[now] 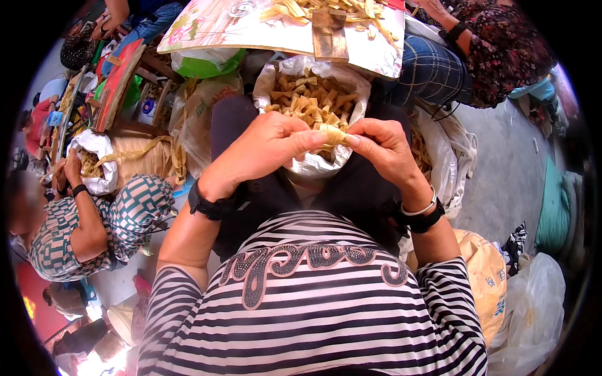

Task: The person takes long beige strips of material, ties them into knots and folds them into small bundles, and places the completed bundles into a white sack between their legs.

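Note:
Between my two hands is a small folded piece of pale yellow dried strip, like husk or bean curd skin; I cannot tell which. My left hand pinches its left end between thumb and fingers. At the other end, my right hand grips it with thumb and forefinger. Just beneath, an open white woven sack stands between my knees, full of similar folded yellow-brown pieces. Part of the sack's near side is hidden by my hands.
Ahead stands a low white patterned board bearing loose yellow strips and a wooden block. A co-worker in checked clothes sits at left beside another white sack. A person in plaid trousers sits far right. Plastic bags lie near right.

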Demonstrator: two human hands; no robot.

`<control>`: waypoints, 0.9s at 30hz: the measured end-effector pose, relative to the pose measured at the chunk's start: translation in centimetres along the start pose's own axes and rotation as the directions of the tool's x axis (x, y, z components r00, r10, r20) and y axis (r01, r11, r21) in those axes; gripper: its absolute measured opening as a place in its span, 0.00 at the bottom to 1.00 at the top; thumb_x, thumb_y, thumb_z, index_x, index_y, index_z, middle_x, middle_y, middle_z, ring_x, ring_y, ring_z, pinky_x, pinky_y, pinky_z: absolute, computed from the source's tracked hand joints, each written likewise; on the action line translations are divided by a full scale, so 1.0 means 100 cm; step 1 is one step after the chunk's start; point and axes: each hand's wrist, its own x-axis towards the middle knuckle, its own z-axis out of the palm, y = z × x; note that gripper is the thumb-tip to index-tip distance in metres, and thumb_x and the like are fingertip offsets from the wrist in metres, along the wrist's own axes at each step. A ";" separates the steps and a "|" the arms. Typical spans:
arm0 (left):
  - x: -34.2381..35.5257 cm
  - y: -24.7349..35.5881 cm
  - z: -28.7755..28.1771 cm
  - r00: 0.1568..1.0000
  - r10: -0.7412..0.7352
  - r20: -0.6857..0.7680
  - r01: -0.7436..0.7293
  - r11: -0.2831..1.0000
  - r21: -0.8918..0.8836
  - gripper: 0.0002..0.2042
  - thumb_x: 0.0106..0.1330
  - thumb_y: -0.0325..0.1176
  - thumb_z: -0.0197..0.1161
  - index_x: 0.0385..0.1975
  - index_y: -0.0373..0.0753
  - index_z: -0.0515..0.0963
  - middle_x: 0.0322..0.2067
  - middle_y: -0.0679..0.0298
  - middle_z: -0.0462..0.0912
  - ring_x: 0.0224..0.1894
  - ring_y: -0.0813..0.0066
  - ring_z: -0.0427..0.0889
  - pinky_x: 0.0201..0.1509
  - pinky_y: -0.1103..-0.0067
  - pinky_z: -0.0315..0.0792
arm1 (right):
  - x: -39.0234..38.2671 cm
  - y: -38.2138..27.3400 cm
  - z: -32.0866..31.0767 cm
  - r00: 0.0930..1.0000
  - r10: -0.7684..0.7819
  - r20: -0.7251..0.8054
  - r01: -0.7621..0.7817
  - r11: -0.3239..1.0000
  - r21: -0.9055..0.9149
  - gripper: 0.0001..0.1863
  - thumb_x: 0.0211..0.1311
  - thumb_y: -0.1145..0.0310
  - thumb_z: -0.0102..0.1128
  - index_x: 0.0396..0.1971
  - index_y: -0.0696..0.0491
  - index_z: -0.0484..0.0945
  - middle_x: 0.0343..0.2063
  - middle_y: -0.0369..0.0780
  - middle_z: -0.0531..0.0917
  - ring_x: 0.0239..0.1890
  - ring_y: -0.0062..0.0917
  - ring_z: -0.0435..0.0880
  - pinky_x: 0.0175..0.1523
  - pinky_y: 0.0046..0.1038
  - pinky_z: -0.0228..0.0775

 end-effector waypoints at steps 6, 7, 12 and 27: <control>-0.002 0.001 -0.017 0.967 -0.080 0.240 0.139 0.961 -0.239 0.20 0.62 0.46 0.57 0.12 0.40 0.72 0.09 0.74 0.66 0.10 0.91 0.61 0.13 0.90 0.54 | 0.005 -0.017 -0.013 0.999 -0.007 0.038 0.011 0.993 -0.117 0.08 0.56 0.72 0.58 0.24 0.62 0.78 0.15 0.36 0.75 0.19 0.14 0.70 0.24 0.18 0.61; -0.003 -0.002 -0.016 0.963 -0.095 0.251 0.166 0.946 -0.279 0.20 0.62 0.46 0.57 0.12 0.40 0.72 0.09 0.74 0.66 0.10 0.91 0.61 0.13 0.90 0.54 | 0.003 -0.014 -0.017 0.999 -0.031 0.014 0.033 0.995 -0.099 0.08 0.56 0.72 0.59 0.24 0.62 0.78 0.16 0.36 0.75 0.19 0.15 0.70 0.24 0.18 0.61; 0.009 -0.026 -0.015 0.974 -0.087 0.208 0.103 0.993 -0.066 0.18 0.63 0.42 0.55 0.15 0.36 0.74 0.10 0.72 0.68 0.12 0.88 0.65 0.17 0.89 0.59 | 0.003 0.003 -0.020 0.975 0.193 0.114 -0.192 0.981 -0.017 0.08 0.56 0.72 0.59 0.25 0.62 0.78 0.15 0.34 0.74 0.19 0.13 0.68 0.25 0.17 0.60; 0.076 0.002 -0.035 0.962 0.234 0.143 -0.274 0.838 0.471 0.08 0.58 0.37 0.56 0.26 0.38 0.74 0.21 0.53 0.76 0.27 0.53 0.77 0.30 0.67 0.70 | 0.065 0.008 -0.053 0.987 0.110 0.119 -0.080 0.969 -0.235 0.10 0.57 0.69 0.55 0.22 0.60 0.75 0.13 0.35 0.68 0.18 0.16 0.65 0.23 0.21 0.58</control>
